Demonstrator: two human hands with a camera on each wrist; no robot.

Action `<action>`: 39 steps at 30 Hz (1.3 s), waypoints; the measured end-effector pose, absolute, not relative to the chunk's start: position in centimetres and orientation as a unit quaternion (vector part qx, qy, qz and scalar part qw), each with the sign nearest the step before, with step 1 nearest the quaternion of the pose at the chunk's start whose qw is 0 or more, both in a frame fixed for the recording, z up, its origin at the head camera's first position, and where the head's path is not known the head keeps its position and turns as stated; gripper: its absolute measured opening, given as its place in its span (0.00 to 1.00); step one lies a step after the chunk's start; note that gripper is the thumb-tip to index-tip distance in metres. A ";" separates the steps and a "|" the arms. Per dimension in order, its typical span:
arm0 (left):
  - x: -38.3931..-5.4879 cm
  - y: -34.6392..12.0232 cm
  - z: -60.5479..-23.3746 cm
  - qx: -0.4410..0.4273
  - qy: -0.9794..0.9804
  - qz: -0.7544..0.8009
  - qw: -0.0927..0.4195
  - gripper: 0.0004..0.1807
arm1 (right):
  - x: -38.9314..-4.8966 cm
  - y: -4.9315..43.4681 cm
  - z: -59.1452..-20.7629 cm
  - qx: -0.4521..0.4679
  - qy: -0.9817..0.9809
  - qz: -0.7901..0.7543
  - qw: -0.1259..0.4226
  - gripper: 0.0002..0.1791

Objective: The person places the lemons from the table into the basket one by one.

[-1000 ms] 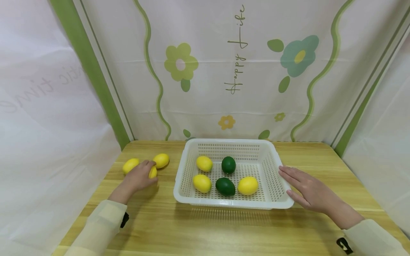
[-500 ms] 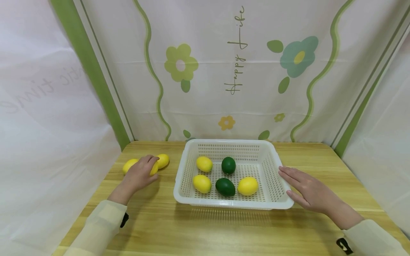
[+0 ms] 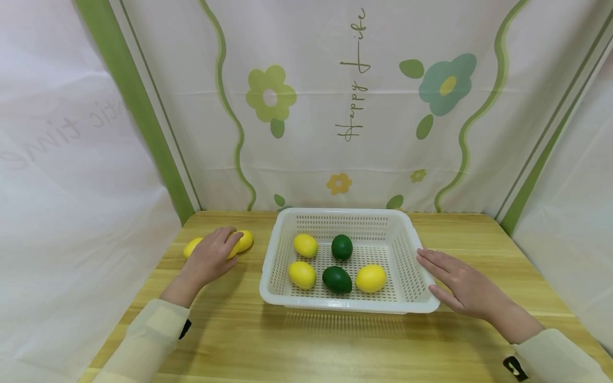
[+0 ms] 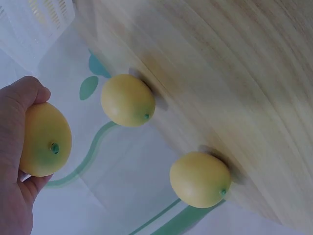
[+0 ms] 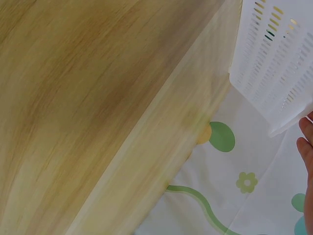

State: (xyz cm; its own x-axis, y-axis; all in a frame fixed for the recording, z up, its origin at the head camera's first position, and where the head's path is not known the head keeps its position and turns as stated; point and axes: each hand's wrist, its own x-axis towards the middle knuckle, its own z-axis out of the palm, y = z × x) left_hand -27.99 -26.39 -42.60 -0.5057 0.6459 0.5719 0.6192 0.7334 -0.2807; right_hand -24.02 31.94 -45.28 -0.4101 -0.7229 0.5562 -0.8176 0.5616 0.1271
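My left hand [image 3: 209, 258] grips a yellow lemon [image 4: 48, 142] between thumb and fingers, its green stem end facing the left wrist camera. Two more lemons rest on the table beside it: one [image 3: 246, 240] just beyond the fingers, partly covered by them in the head view, and another [image 3: 191, 247] to the left, half behind the hand. On the right, my right hand [image 3: 466, 284] lays straight fingers against the right rim of a white perforated basket [image 3: 349, 305]. Inside the basket are three yellow lemons [image 3: 371, 278] and two dark green, lemon-sized fruits [image 3: 337, 280].
The basket stands in the middle of a wooden table [image 3: 325, 351]. A white curtain [image 3: 306, 149] with printed flowers hangs behind the far edge, and more white cloth [image 3: 72, 213] closes off the left and right sides.
My left hand, with the lemon, has shifted slightly up and forward in the head view, overlapping the far lemon more. The right hand and basket have stayed put.
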 end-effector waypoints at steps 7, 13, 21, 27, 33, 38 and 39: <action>-28.0 -26.3 -41.9 -0.376 -0.859 0.038 0.344 0.28 | -24.0 31.9 -45.3 0.465 -0.832 0.084 0.292 0.34; -27.9 -26.1 -41.1 -0.387 -0.847 0.052 0.360 0.28 | -24.0 32.0 -45.3 0.463 -0.834 0.083 0.289 0.34; -27.9 -25.8 -40.3 -0.404 -0.836 0.055 0.368 0.25 | -24.1 32.0 -45.3 0.461 -0.835 0.080 0.288 0.34; -28.0 -25.4 -39.7 -0.415 -0.826 0.062 0.377 0.25 | -24.1 32.0 -45.3 0.461 -0.836 0.082 0.286 0.34; -28.1 -24.7 -38.9 -0.424 -0.818 0.070 0.382 0.25 | -24.2 32.0 -45.4 0.463 -0.835 0.081 0.286 0.34; -28.0 -24.0 -38.2 -0.430 -0.814 0.077 0.382 0.24 | -24.1 32.0 -45.3 0.461 -0.836 0.081 0.286 0.34; -28.0 -23.9 -38.1 -0.431 -0.813 0.079 0.383 0.25 | -24.1 32.0 -45.3 0.462 -0.836 0.081 0.286 0.34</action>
State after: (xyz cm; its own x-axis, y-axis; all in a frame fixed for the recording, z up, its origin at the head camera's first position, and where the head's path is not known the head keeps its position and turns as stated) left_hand -28.02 -23.90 -38.05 -0.3348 0.7614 0.5551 0.6408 0.6159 -0.4583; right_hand -24.12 32.04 -45.29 -0.4102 -0.7249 0.5534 -0.8179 0.5608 0.1284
